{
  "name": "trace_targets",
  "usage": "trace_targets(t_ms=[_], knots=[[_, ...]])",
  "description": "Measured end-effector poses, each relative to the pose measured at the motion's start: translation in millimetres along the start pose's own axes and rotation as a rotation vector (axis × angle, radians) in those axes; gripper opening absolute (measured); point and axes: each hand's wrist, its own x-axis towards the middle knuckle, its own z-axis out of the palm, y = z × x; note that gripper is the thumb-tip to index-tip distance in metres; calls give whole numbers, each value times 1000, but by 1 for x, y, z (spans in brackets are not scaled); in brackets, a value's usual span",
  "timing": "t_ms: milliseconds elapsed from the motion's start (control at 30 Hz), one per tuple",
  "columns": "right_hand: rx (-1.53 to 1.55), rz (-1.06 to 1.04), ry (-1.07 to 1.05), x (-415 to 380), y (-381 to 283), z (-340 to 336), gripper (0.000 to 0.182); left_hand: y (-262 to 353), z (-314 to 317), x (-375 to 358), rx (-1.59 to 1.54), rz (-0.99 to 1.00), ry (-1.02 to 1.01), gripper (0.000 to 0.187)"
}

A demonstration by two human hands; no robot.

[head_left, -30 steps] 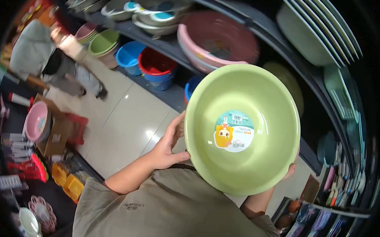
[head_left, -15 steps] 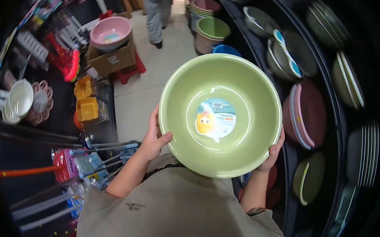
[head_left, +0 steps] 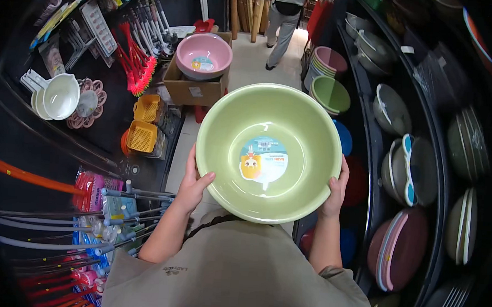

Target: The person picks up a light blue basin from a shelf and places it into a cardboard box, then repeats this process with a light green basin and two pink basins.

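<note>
A light green plastic basin [head_left: 314, 135] is held out in front of my body, its open side facing me. On its bottom is a round blue and white label [head_left: 263, 159] with a yellow cartoon figure. My left hand [head_left: 191, 187] grips the rim at the left, thumb on the near edge and fingers behind the wall. At the lower right of the rim, my right hand [head_left: 336, 191] has hold of it too, fingers around the outside. The fingers behind the basin are partly hidden.
Ahead, a pink basin [head_left: 221, 47] sits in a cardboard box [head_left: 187, 89]. Farther on, a person [head_left: 286, 22] stands in the aisle. Stacked buckets [head_left: 331, 94] and shelves of basins [head_left: 399, 250] line the right. White ladles [head_left: 61, 96], yellow baskets [head_left: 142, 137] and mop poles are at left.
The view has turned, so the shelves and goods have shifted right and down. The basin stays in both hands and appears slightly left in view. The person ahead shows farther right.
</note>
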Motion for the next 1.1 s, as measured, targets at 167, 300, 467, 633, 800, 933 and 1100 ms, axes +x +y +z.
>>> trace_targets(t_ms=[167,300,467,633,800,933,1100], knots=[[-1,65,-107,67,20,-8,69,1,13,49,22,49,73,81],[-12,127,-188,110,50,-12,66,-9,17,70,18,17,160,81],[-160,299,-256,148,92,11,63,-23,3,88,18,-42,332,83],[-200,413,-392,189,130,50,64,-34,-28,120,-6,-65,482,85],[-197,442,-463,238,170,109,64,-42,-76,171,-42,-92,572,82],[-206,447,-448,279,192,164,65,-37,-127,240,-17,0,524,81],[-271,429,-419,331,227,215,66,-7,-187,332,69,-36,455,82]])
